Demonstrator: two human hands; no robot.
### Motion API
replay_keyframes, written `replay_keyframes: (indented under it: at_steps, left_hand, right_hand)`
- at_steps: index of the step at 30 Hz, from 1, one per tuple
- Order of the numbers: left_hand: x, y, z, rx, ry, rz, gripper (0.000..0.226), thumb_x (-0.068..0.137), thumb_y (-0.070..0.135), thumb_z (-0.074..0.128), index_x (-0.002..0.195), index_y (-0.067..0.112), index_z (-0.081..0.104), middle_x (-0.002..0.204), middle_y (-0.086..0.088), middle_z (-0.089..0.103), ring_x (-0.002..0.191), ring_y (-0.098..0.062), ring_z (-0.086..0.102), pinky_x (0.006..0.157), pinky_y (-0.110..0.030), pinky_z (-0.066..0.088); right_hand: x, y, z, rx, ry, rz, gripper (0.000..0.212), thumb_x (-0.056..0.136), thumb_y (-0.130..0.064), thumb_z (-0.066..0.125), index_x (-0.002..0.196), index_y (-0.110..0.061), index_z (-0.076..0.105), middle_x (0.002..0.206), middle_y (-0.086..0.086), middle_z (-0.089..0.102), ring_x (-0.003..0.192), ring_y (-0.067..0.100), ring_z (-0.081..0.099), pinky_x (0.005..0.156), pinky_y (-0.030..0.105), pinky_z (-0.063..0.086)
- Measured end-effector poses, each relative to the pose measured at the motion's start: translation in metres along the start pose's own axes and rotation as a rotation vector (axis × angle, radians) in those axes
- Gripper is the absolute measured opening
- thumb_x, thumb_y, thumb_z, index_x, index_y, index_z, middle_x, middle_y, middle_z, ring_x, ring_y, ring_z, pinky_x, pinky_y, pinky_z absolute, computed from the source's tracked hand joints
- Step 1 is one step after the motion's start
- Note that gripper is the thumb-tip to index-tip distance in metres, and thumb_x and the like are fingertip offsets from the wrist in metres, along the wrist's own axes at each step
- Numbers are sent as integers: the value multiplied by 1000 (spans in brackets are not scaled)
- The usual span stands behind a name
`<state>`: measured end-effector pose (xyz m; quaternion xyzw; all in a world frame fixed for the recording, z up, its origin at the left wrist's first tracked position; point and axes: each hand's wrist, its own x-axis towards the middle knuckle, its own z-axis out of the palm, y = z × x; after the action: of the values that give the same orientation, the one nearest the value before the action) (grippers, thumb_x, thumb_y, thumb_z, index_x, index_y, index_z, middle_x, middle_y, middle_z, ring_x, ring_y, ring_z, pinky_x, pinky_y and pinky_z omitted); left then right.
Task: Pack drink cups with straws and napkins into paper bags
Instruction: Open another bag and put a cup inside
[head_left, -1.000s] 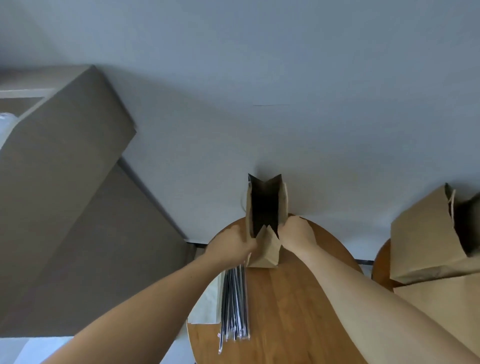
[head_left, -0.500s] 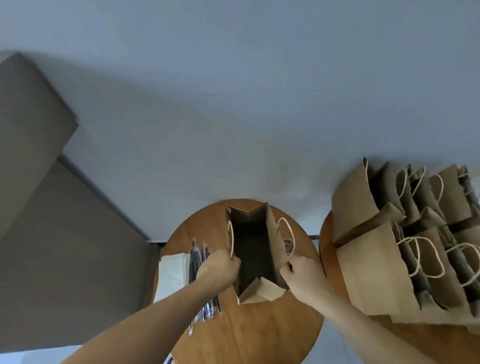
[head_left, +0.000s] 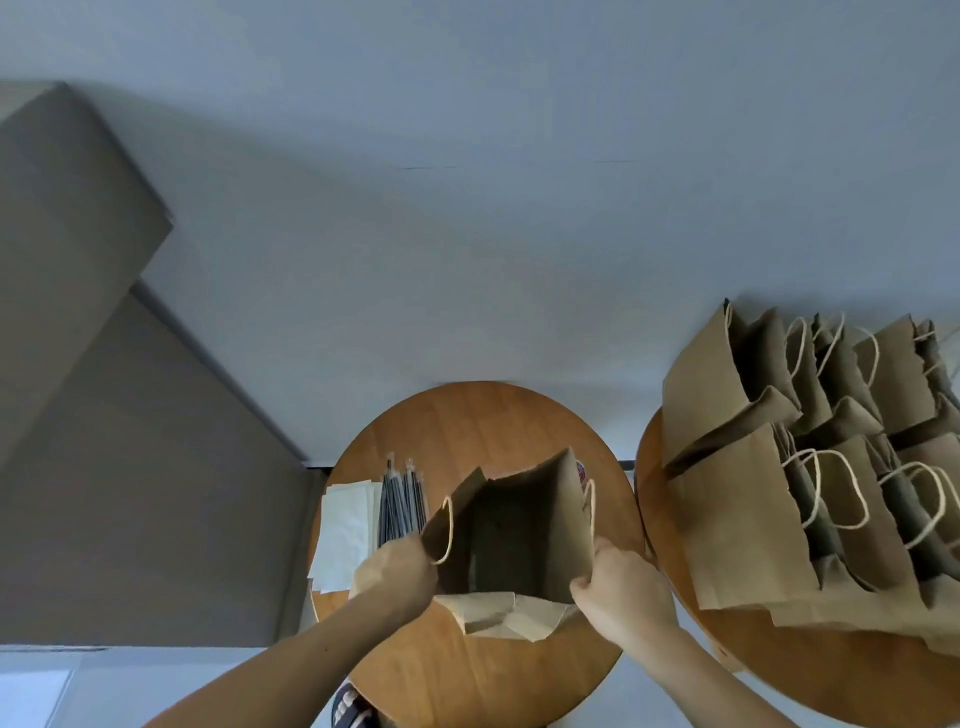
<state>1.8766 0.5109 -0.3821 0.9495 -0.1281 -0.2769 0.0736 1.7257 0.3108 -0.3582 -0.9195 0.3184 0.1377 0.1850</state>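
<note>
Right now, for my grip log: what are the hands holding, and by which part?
The open brown paper bag: left hand grips its left top edge, right hand its right top edge.

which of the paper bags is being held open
The lone bag on the left round table: the left hand and right hand grip its rim. The other bags stand bunched, untouched, on the right table.
</note>
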Motion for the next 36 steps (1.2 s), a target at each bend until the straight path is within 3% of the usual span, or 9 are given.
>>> replay_keyframes:
  at_steps: [6, 9, 12, 14, 16, 18, 22, 25, 36]
  left_hand:
    - [-15, 4, 14, -129, -58, 104, 23, 98, 45, 48, 114, 29, 54, 86, 11, 63, 67, -9, 66, 65, -22, 60]
    - [-13, 6, 16, -166, -122, 159, 51, 90, 57, 51, 132, 30, 43, 103, 11, 65, 78, -8, 66, 69, -22, 58]
    - [-8, 2, 7, -255, -218, 194, 88, 75, 69, 60, 147, 33, 25, 126, 7, 61, 102, -12, 65, 83, -25, 57]
    - [-4, -2, -3, -286, -273, 216, 105, 65, 77, 63, 150, 39, 15, 147, 6, 46, 126, -18, 55, 95, -29, 49]
    - [-1, -3, -13, -317, -288, 258, 112, 60, 79, 67, 149, 45, 10, 157, 7, 34, 138, -20, 43, 103, -32, 42]
    - [3, -1, -26, -334, -268, 314, 114, 58, 79, 71, 148, 49, 9, 159, 9, 28, 142, -18, 36, 107, -34, 37]
    - [10, 6, -56, -285, -195, 407, 110, 59, 82, 69, 148, 51, 11, 161, 14, 22, 144, -14, 30, 110, -33, 30]
    - [16, 7, -75, -138, -55, 404, 101, 69, 79, 59, 152, 41, 15, 162, 8, 24, 146, -19, 29, 113, -40, 31]
    - [6, -5, -155, 101, 185, 339, 76, 90, 55, 52, 153, 21, 27, 158, -4, 32, 143, -25, 32, 114, -44, 32]
  right_hand:
    - [-6, -11, 7, 50, -103, -26, 39, 94, -54, 50, 123, -29, 52, 101, -15, 63, 89, 10, 66, 76, 15, 53]
    - [-4, -14, 4, 67, -127, -60, 46, 93, -58, 49, 129, -29, 49, 99, -14, 64, 87, 9, 67, 77, 19, 56]
    - [-2, -14, -3, 62, -165, -88, 67, 87, -70, 46, 140, -31, 40, 113, -13, 64, 98, 10, 66, 83, 23, 56]
    - [-2, -12, -9, 95, -209, -89, 79, 81, -78, 47, 145, -32, 35, 126, -12, 61, 109, 11, 63, 88, 26, 55]
    - [-1, -10, -16, 161, -251, -109, 82, 79, -77, 50, 146, -33, 34, 118, -14, 62, 105, 9, 62, 82, 24, 53]
    - [0, -9, -25, 198, -257, -149, 76, 81, -72, 53, 145, -34, 35, 112, -18, 59, 100, 5, 60, 76, 18, 48]
    - [8, -16, -45, 245, -161, -200, 59, 89, -50, 55, 143, -33, 40, 129, -16, 56, 112, 5, 57, 95, 26, 49]
    - [17, -32, -59, 223, -62, -246, 53, 93, -41, 53, 144, -28, 43, 142, -8, 51, 127, 11, 51, 102, 29, 46]
    - [43, -115, -97, 65, 51, -414, 57, 95, -46, 50, 145, -21, 41, 150, -5, 40, 136, 17, 38, 108, 34, 37]
